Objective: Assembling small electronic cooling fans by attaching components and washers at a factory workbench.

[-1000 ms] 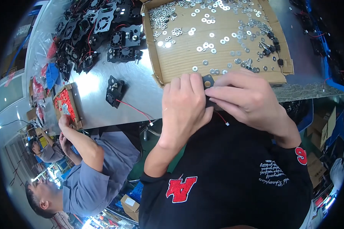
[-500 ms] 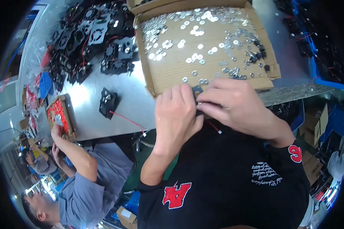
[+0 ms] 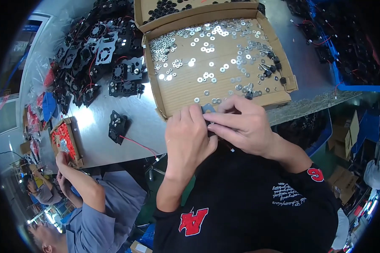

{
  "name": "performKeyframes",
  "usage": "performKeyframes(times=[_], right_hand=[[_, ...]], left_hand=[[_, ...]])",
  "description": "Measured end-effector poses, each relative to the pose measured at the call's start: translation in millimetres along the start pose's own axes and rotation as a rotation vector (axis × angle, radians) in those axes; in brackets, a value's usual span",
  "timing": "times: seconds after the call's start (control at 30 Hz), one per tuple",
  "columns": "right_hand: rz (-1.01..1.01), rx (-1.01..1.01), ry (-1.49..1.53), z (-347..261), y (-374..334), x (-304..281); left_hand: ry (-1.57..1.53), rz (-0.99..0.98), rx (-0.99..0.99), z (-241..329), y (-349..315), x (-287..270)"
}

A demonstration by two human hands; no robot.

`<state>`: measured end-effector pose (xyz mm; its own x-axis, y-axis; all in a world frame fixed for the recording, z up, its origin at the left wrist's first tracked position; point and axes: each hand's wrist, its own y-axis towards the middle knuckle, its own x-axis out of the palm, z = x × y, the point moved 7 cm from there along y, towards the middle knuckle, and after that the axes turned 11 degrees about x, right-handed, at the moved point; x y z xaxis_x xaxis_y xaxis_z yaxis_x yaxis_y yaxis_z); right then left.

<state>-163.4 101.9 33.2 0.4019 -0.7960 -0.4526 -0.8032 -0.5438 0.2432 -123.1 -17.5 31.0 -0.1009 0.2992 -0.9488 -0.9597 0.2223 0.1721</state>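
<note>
The left hand [image 3: 185, 139] grips a dark plate [image 3: 207, 108]; the right hand [image 3: 247, 128] pinches at its edge. It sits beside the cardboard tray's [image 3: 154, 88] near rim; a slipping pinch could drop it onto the washers [image 3: 207, 78].

Wears a loose black short-sleeved top [image 3: 240, 215], soft and matte like a T-shirt. Carries a large red patch [image 3: 193, 222], letter-shaped and edged in white, on the left side near the opening of the left sleeve [image 3: 169, 219]. Bears a smaller red badge [image 3: 315, 174], likewise rimmed in white, close to the right cuff. Shows slanted lines of fine white script [image 3: 289, 195] across the chest, possibly embroidered, too small to tell. Leaves both forearms [image 3: 173, 187] and hands [image 3: 185, 141] bare.
</note>
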Motion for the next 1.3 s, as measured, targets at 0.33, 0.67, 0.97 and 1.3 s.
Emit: performKeyframes(times=[0.33,0.67,0.97,1.3], right_hand=[[0.152,0.148,0.156,-1,-8,-11],[0.129,0.126,0.172,-2,-5,-8],[0.124,0.198,0.296,7,-5,-5],[0.099,0.049,0.184,-3,-1,1]], left_hand=[[0.002,0.018,-0.017,-1,4,-3],[0.004,0.051,-0.006,-1,1,-2],[-0.035,0.080,-0.017,-2,1,-3],[-0.093,0.104,-0.047,-6,-2,-6]])
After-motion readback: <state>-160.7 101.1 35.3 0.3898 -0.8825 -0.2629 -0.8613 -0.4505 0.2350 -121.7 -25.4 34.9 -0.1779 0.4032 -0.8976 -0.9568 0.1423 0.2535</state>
